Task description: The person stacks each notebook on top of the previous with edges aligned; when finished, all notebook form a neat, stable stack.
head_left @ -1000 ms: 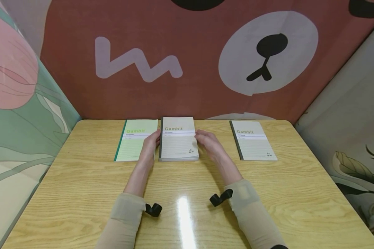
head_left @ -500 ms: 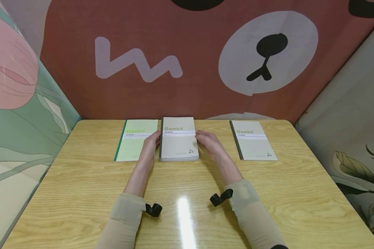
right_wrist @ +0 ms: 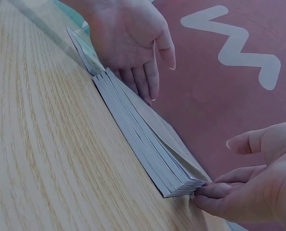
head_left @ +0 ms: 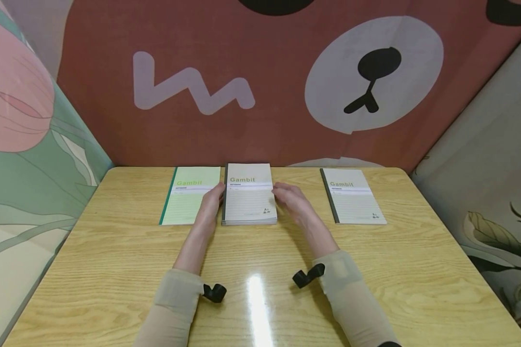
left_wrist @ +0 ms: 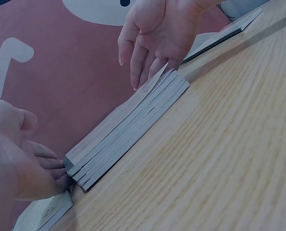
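Clearly, much of the stack of Gambit notebooks (head_left: 249, 200) is hidden: only the top grey cover shows, the ones beneath appear as layered edges, and their exact number is hard to make out. The stack lies mid-table, towards the far edge, between two hands held apart from each other. The left hand (head_left: 209, 205) touches the dark spine side with extended fingers, its fingertips partly concealed in the head view; the right hand (head_left: 294, 200) touches the opposite side, fingers likewise extended, thumb raised. The left hand covers part of a green-spined notebook (head_left: 184, 200), while a dark-spined grey notebook (head_left: 353, 202) lies well apart on the right. The smallest cover print is illegible.

Both beige sleeves (head_left: 169, 303) are cut off by the bottom edge. The wood-grain table (head_left: 113, 255) carries a bright glare streak. Behind it stands a reddish-brown backdrop (head_left: 278, 125) with a cropped cartoon bear face; botanical-print panels (head_left: 17, 91) flank both sides.
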`<state>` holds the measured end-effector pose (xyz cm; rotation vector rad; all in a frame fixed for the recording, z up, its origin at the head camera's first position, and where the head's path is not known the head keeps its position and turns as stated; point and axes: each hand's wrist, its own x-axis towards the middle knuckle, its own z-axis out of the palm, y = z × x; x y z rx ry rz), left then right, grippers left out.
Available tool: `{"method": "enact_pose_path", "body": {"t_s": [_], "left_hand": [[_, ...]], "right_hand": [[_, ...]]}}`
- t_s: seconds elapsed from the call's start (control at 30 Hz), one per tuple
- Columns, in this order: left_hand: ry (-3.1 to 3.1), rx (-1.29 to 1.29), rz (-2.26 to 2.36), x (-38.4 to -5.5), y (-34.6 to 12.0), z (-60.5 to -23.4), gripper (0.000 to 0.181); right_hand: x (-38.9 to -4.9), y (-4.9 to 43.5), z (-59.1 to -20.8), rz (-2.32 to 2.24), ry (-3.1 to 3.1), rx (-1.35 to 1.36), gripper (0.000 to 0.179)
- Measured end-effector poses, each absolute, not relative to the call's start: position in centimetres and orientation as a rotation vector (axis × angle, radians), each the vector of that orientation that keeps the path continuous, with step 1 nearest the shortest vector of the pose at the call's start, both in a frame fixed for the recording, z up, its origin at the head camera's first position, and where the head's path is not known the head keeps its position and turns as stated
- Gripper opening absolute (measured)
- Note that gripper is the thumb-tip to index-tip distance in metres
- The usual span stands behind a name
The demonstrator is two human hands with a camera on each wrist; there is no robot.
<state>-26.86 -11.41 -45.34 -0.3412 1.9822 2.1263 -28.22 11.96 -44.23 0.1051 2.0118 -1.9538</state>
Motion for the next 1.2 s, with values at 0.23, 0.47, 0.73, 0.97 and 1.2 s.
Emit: {"method": "enact_pose_path", "body": {"t_s": [0.23,0.47,0.73,0.97,1.2], "left_hand": [[2.002,-0.371,2.097,-26.8,-11.3,-45.5,0.064],[2.007,-0.381,2.088,-26.7,-11.4,-45.5,0.065],[1.997,-0.382,2.091,-26.5,-11.5,-45.4,0.065],[2.002,-0.342,2.164,-26.6,-11.6,-45.4,0.065],[2.150,-0.309,2.202,-26.2,-11.3,-43.9,0.057]], "right_hand": [[-28.2,12.0,-44.4,-1.945,2.002,0.110,0.063],[-28.1,11.9,-44.6,-1.949,1.976,0.097,0.064],[-28.0,11.9,-44.6,-1.954,1.963,0.077,0.064],[-28.2,12.0,-44.6,-2.020,1.899,0.133,0.064],[-28.1,15.0,-43.3,-2.082,1.888,0.147,0.056]]}}
